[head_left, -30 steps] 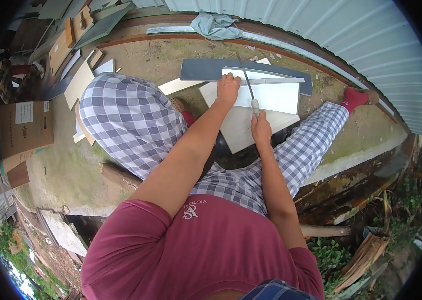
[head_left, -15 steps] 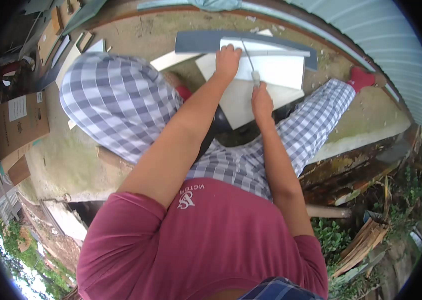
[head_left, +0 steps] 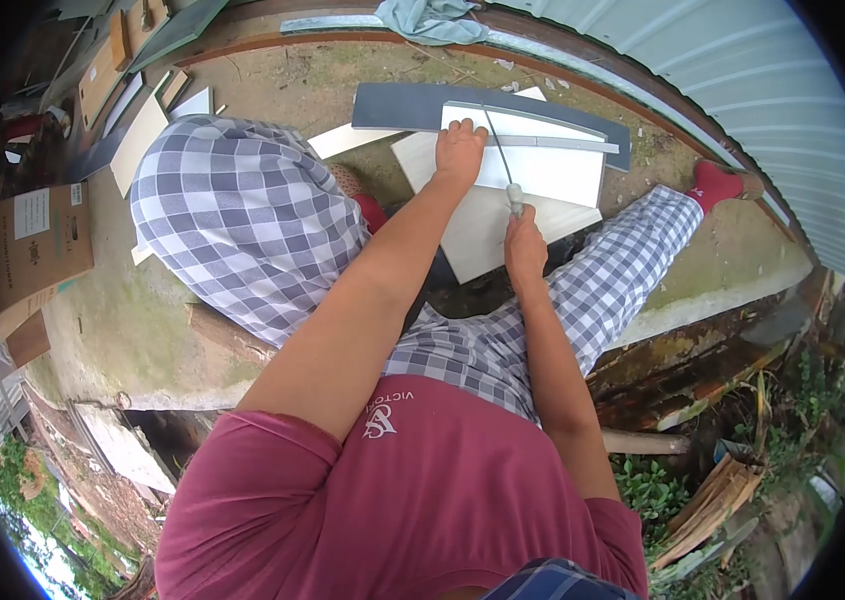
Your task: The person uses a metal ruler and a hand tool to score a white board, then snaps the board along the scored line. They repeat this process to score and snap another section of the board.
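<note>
My left hand [head_left: 461, 152] presses down on the left end of a narrow white board [head_left: 533, 125], its fingers curled over it. In my right hand [head_left: 526, 248] is the pale handle of a hand saw [head_left: 503, 158], whose thin dark blade lies across the white board just right of my left hand. Its teeth cannot be made out. Beneath are a wider white panel [head_left: 563, 174] and a light grey board [head_left: 478, 235]. A long dark grey board [head_left: 398, 106] lies behind them.
My bent left leg [head_left: 243, 220] and stretched right leg [head_left: 623, 260] flank the boards. A cardboard box [head_left: 38, 250] and several board offcuts [head_left: 143, 140] are at left. Corrugated metal sheeting [head_left: 723, 90] borders the upper right. A blue cloth [head_left: 433, 20] lies at the top.
The view has tilted, so everything sits lower. My right hand and the saw have drawn back slightly toward my body. My left hand stays on the white board.
</note>
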Motion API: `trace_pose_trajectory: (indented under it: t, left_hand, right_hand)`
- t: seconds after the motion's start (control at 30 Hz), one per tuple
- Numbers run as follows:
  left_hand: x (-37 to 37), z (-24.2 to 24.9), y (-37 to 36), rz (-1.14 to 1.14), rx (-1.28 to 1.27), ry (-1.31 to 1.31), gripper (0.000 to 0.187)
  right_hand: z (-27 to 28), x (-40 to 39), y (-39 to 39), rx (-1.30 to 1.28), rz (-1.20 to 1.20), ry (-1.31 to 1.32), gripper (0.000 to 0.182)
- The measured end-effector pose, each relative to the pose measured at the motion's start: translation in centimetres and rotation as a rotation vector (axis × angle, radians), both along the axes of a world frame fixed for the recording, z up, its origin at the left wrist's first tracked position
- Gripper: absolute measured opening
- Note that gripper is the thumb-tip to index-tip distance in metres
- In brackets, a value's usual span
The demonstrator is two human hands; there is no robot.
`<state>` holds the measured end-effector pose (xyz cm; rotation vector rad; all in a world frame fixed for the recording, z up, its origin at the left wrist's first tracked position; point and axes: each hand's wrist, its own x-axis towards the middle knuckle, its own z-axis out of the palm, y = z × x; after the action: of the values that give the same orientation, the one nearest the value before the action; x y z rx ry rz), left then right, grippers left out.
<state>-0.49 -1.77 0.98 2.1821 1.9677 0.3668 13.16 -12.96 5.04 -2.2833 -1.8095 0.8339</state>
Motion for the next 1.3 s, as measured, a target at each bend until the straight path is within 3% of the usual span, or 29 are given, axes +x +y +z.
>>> trace_pose_trajectory:
  t: [0.23, 0.4, 0.57, 0.87, 1.3]
  left_hand:
    - [-0.2, 0.2, 0.1, -0.012, 0.021, -0.014, 0.012]
    - [-0.7, 0.1, 0.2, -0.011, 0.03, -0.029, 0.012]
    - [-1.4, -1.0, 0.9, 0.035, 0.088, 0.002, 0.015]
    - [-1.0, 0.0, 1.1, 0.027, 0.044, 0.078, 0.015]
    - [-0.5, 1.2, 1.3, 0.021, -0.126, 0.117, 0.019]
  right_hand:
    - [-1.9, -2.0, 4.1, 0.124, 0.009, 0.039, 0.024]
    - [-1.0, -1.2, 3.2, -0.017, -0.019, 0.125, 0.03]
    - [-0.5, 1.1, 1.4, 0.152, -0.104, 0.207, 0.026]
    - [-0.8, -0.6, 1.0, -0.007, -0.016, 0.162, 0.026]
    - [0.1, -0.7, 0.9, 0.001, -0.02, 0.047, 0.021]
